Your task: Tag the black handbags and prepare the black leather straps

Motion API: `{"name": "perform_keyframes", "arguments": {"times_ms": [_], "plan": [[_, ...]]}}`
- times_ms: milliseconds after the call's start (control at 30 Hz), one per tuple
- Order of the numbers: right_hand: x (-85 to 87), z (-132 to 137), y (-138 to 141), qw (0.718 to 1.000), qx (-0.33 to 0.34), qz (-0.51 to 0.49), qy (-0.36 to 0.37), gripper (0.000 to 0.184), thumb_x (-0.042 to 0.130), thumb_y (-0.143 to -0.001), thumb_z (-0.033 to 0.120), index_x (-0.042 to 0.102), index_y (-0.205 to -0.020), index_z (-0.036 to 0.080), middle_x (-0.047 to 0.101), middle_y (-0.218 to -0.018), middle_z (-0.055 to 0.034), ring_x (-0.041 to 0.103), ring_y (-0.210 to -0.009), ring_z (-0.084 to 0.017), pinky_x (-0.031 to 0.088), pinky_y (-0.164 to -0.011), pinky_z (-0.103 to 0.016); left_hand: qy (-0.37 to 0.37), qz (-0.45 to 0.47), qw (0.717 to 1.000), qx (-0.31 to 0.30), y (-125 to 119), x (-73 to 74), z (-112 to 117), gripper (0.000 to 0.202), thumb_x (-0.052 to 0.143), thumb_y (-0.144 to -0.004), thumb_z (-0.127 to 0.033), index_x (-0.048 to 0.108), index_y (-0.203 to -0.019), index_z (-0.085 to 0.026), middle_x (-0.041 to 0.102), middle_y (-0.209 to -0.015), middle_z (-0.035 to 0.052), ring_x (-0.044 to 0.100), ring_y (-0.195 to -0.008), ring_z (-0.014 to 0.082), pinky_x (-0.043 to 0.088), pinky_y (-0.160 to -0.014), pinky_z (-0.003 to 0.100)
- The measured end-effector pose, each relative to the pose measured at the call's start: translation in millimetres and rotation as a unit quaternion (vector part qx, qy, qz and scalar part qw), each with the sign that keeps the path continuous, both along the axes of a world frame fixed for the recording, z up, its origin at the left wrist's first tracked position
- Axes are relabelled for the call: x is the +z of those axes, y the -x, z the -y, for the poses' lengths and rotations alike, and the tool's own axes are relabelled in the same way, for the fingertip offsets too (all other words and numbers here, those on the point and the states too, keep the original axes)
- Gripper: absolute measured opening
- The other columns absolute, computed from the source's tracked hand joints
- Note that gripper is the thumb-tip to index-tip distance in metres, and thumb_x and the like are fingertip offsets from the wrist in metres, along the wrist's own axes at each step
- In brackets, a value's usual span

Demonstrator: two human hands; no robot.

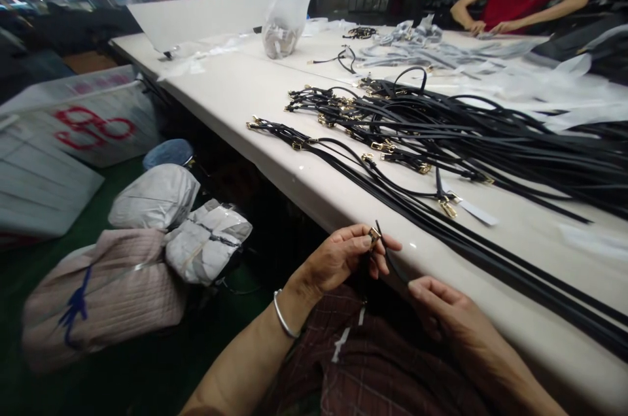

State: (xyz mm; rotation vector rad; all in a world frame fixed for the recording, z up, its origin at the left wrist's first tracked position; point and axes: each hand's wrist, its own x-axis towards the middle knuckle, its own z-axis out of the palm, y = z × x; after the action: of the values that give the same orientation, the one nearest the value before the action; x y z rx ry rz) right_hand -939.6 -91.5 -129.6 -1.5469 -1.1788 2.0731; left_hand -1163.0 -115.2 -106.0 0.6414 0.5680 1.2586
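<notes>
My left hand (343, 258) pinches the gold buckle end of a thin black strap (391, 263) just below the table's front edge. A silver bangle sits on that wrist. My right hand (441, 308) is closed on the same strap a little further along, close to my lap. On the white table (275, 161) lies a large pile of similar black straps with gold clasps (441, 135), spread from the middle toward the right edge. One strap carries a white tag (478, 212).
A co-worker in a red shirt (520, 0) sits at the far right end with grey straps (432, 50). A white plastic bag (287, 14) stands at the back. Wrapped bundles (157, 197) and flat cartons (63, 135) lie on the floor to the left.
</notes>
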Motion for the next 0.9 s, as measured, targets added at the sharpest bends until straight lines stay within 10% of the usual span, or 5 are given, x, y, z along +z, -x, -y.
{"name": "perform_keyframes", "arguments": {"times_ms": [167, 433, 633, 900], "plan": [[13.7, 1, 13, 0.997, 0.032, -0.061, 0.038, 0.051, 0.081, -0.070, 0.062, 0.066, -0.090, 0.017, 0.060, -0.069, 0.0017, 0.042, -0.048, -0.006, 0.029, -0.044, -0.018, 0.027, -0.019, 0.998, -0.052, -10, -5.7, 3, 0.032, 0.074, -0.081, -0.039, 0.070, -0.089, -0.009, 0.068, -0.089, 0.0104, 0.060, -0.065, 0.0112, 0.047, -0.062, 0.021], [18.2, -9, -24, 1.000, -0.003, -0.028, -0.010, 0.055, 0.081, -0.067, 0.065, 0.055, -0.069, 0.017, 0.052, -0.056, 0.0032, 0.031, -0.046, -0.004, 0.018, -0.044, -0.019, 0.030, -0.169, 0.984, -0.051, -12, -1.8, 9, 0.039, 0.076, -0.082, -0.047, 0.071, -0.097, -0.011, 0.067, -0.078, 0.0042, 0.053, -0.058, 0.0073, 0.041, -0.058, 0.019], [15.2, -1, -69, 0.999, -0.025, 0.032, -0.001, 0.055, 0.079, -0.068, 0.068, 0.057, -0.071, 0.017, 0.053, -0.057, 0.0019, 0.029, -0.047, -0.005, 0.014, -0.047, -0.021, 0.011, -0.107, 0.992, -0.067, -22, -5.8, 10, 0.044, 0.077, -0.082, -0.046, 0.063, -0.107, -0.013, 0.071, -0.078, 0.0064, 0.057, -0.055, 0.0089, 0.043, -0.053, 0.019], [19.0, 8, -51, 0.999, 0.007, -0.035, 0.007, 0.053, 0.079, -0.070, 0.064, 0.056, -0.065, 0.016, 0.056, -0.059, 0.0002, 0.036, -0.051, -0.007, 0.024, -0.048, -0.021, 0.001, -0.075, 0.989, -0.127, -52, -8.8, 9, 0.042, 0.074, -0.084, -0.047, 0.059, -0.105, -0.013, 0.071, -0.074, 0.0055, 0.054, -0.047, 0.0076, 0.038, -0.045, 0.018]]}}
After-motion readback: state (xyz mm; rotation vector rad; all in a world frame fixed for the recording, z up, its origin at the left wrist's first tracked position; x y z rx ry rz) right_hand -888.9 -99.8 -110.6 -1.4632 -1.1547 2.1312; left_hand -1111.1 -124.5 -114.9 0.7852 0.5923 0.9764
